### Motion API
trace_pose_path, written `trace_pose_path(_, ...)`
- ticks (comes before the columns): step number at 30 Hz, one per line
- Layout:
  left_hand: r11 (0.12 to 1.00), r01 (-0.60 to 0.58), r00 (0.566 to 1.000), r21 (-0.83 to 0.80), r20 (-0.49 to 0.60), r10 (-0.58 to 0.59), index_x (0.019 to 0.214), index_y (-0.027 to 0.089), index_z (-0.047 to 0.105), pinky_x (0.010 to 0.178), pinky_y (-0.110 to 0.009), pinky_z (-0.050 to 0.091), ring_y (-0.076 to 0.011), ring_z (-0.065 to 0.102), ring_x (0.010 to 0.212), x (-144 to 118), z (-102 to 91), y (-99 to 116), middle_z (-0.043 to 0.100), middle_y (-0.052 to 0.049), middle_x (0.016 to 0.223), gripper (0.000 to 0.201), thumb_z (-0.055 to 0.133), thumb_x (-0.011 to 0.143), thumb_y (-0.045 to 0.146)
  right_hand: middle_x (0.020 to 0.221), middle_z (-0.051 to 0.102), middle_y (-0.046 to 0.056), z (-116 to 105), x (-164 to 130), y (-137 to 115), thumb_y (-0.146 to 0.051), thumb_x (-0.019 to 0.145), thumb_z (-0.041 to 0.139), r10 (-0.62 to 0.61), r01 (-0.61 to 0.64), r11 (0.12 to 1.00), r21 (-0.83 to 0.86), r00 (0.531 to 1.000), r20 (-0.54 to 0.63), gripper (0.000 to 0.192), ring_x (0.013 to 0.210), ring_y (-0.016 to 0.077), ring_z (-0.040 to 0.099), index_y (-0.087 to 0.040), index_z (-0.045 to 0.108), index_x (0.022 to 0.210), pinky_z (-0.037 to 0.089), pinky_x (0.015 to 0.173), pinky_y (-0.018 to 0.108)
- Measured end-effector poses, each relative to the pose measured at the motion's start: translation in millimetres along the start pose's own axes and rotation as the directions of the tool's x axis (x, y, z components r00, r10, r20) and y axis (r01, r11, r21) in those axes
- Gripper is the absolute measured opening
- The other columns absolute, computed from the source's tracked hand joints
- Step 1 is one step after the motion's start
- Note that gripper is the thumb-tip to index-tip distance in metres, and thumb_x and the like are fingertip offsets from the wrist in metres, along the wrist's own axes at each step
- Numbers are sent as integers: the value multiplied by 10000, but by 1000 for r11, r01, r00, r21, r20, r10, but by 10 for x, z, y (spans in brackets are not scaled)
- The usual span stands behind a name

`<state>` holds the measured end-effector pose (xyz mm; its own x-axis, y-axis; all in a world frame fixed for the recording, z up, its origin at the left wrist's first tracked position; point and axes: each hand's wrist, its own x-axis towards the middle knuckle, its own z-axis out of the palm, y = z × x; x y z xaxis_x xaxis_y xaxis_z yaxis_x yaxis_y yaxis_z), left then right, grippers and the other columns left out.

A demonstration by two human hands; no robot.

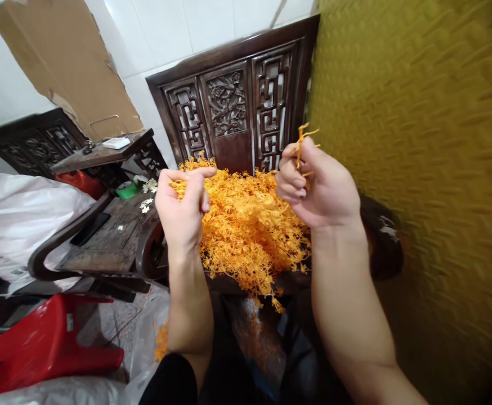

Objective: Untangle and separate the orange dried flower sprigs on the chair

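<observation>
The fingers of the right hand (322,188) are pinched together on a small orange plastic sprig (302,143), whose thin branching stems stick up above the knuckles. The fingers of the left hand (183,211) are curled shut too, thumb against forefinger, clamped on a few more orange pieces at the near edge of the heap. Both hands are raised just above the pile of orange sprigs (246,230), which lies heaped on the seat of a dark carved wooden chair (237,95) straight ahead. A few stray bits have dropped to the floor below the seat's front edge.

The sprigs look very light and springy, thin moulded plastic with many tiny side branches. They probably tangle and snag on one another, so a single piece is best taken by its main stem between thumb and fingertip and lifted clear slowly; the fine tips seem likely to bend or snap if squeezed hard.

Farther out, a yellow textured panel (419,140) fills the right side. To the left stand a second dark chair with a low wooden counter (102,152), a white plastic bag (13,219), a red plastic stool (43,343) lying low on the floor, and a sheet of cardboard (64,62) leaning on the white tiled wall.
</observation>
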<state>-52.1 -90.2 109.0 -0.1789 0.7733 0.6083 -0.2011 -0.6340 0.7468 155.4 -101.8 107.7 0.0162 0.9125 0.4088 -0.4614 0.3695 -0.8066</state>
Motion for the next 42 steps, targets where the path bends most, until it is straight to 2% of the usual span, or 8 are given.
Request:
trace_pose_path(4,983,-34,982,180,189,-1,1021,240,637,455,-208,425,-58,516,455,-95,73,-12,759,23,845,185,778,912,290,655,363,-51,-4,36,-72,-628,870,721,20,-26,986,164,999,36,375,522,98,284,-278,617,953,227,449,257)
trace_pose_path(7,915,-130,947,383,322,0,970,227,758,745,-286,603,-139,729,760,-132,113,14,800,-19,937,97,768,930,315,675,378,-44,3,-4,-92,-583,896,692,-15,-3,978,209,996,84,311,535,112,273,-298,634,1008,255,453,262)
trace_pose_path(10,847,-167,915,505,399,-57,948,218,800,947,-358,610,-194,770,946,-160,166,14,830,-31,991,141,821,889,345,673,388,-45,11,-20,-57,-573,892,698,-42,5,961,275,990,131,312,538,119,245,-300,630,1026,285,450,272)
trace_pose_path(16,818,-238,858,524,508,-76,1081,222,791,1010,-413,604,-237,779,1042,-176,234,-115,831,-49,1131,283,872,839,344,730,436,-35,55,-2,26,-455,835,719,-74,-9,907,421,981,180,328,574,123,333,-281,593,1083,372,492,275)
trace_pose_path(22,762,-263,946,592,313,83,1116,229,770,1036,-394,567,-229,760,1101,-160,220,-58,820,-50,1169,281,842,875,355,913,574,24,103,-53,-2,-410,745,682,-112,60,935,351,985,131,418,783,176,532,-283,602,1135,500,659,327)
trace_pose_path(30,779,-377,910,501,355,212,995,234,690,877,-321,538,-186,709,909,-257,378,-87,776,-10,991,224,842,872,343,1151,643,68,271,-147,21,-857,848,509,-150,167,970,-177,983,106,650,1028,251,601,-351,596,1247,528,776,380)
trace_pose_path(36,846,-303,927,440,342,154,928,225,680,813,-287,503,-154,672,816,-210,303,-64,735,11,889,130,760,937,327,1143,628,58,244,-106,166,-583,892,713,-143,149,979,-138,988,57,501,983,218,596,-353,575,1316,544,775,353)
trace_pose_path(42,863,-289,928,414,343,146,992,223,720,895,-308,547,-171,711,922,-179,229,-28,769,-13,984,100,771,919,268,1108,655,48,200,-83,250,-422,889,812,-215,228,959,-169,972,93,318,1016,185,620,-275,683,1140,556,881,331)
